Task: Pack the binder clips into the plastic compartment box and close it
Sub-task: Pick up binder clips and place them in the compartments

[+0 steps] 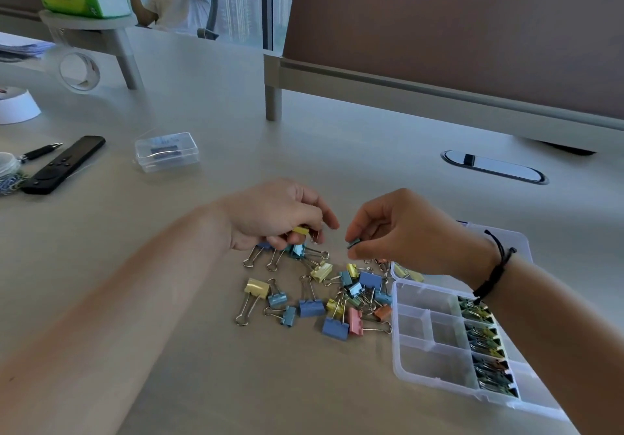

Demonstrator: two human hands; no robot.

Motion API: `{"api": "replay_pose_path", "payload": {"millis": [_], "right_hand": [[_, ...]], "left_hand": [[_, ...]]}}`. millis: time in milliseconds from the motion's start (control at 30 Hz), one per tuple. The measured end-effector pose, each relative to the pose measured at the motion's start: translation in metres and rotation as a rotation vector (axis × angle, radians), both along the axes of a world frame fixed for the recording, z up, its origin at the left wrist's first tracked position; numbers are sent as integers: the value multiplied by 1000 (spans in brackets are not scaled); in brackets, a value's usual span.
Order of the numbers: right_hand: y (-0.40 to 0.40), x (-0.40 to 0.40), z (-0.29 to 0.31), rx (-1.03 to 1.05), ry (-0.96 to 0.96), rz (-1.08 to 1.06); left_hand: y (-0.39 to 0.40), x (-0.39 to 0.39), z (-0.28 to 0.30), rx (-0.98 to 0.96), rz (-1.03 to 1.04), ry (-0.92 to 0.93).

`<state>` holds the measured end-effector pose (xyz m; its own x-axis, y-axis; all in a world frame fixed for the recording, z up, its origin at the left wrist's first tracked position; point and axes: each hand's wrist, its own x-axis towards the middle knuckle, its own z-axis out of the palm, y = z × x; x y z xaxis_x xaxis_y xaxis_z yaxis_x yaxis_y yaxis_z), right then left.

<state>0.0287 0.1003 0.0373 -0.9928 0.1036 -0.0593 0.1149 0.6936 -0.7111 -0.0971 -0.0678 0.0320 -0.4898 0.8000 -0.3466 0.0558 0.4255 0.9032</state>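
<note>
**Both hands hold clips above the pile**

The left hand (277,213) is curled over the far left part of the pile of binder clips (324,294). Its fingers close around several clips at once; a yellow clip (301,231) shows between the thumb and the fingers, and the wire handles of other clips hang down below the palm. How many clips it holds, I cannot tell.

The right hand (401,228) is just to the right of the left one, and the two hands do not touch. Its thumb and first fingers pinch one small teal clip (354,243) by the tips, and the other fingers are bent loosely. A black cord bracelet (496,267) is around this wrist.

The loose clips lie on the table (202,350) between the two forearms, in blue, yellow, pink and orange colours. The plastic compartment box (429,343) stands open on the near right, touching the right edge of the pile. Its three right compartments are full of clips, and the left compartments look bare. The lid lies flat on the far side, partly hidden by the right wrist.
</note>
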Motion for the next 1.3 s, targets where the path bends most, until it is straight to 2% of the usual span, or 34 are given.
{"api": "replay_pose_path", "payload": {"millis": [167,333,400,533,700,1100,1200,1300], "right_hand": [[4,15,-2,31,23,-24],[7,25,-4,73,11,-37],[8,27,-6,85,4,-48],[9,31,-11,114,-12,-67],[8,37,-13,136,-10,-104],[19,88,-6,-65,156,-239],[26,105,-5,-68,148,-267],[32,119,-5,-76,156,-287]], "left_hand": [[15,23,-12,-42,-17,122],[18,27,-18,-119,-185,584],[17,30,-16,-143,-238,670],[17,42,-12,-236,-276,755],[21,53,-10,-277,-212,791],[34,58,-9,-338,-226,760],[28,55,-2,-313,-174,784],[27,59,10,-207,-111,878]]}}
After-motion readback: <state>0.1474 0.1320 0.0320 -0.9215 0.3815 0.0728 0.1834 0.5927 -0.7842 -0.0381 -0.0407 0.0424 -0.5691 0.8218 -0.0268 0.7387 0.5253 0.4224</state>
